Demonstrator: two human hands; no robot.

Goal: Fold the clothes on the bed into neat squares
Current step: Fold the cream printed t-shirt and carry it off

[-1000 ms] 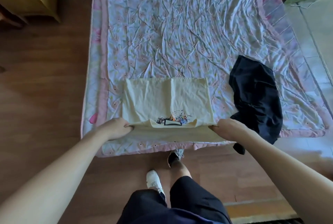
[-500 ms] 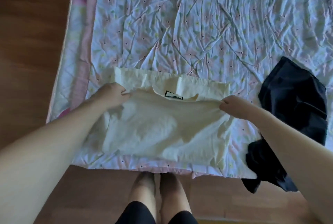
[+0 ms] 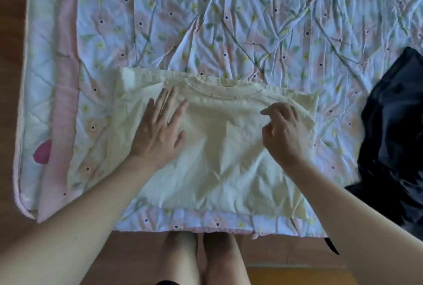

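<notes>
A floral quilt [image 3: 229, 21], pale with pink and yellow blossoms and a pink border down its left side, covers the bed and fills most of the view; its near edge hangs just above a wooden floor [image 3: 13, 234]. On the quilt, close to that near edge, lies the cream T-shirt [image 3: 217, 158] — folded into a broad rectangle, collar band along its far side, the cloth creased across the middle. At the right edge of the scene a dark garment [image 3: 393, 135] sits crumpled in a heap, just beside the shirt's right end and spilling over the near edge of the bed. The left hand [image 3: 160, 131] rests palm-down on the left part of the shirt, fingers straight and slightly spread, pressing the cloth flat. The right hand [image 3: 283, 133] is over the shirt's right part, fingers loosely curled — whether they pinch any cloth cannot be told. Two bare legs [image 3: 201, 259] stand on the floor by the bed's near edge
</notes>
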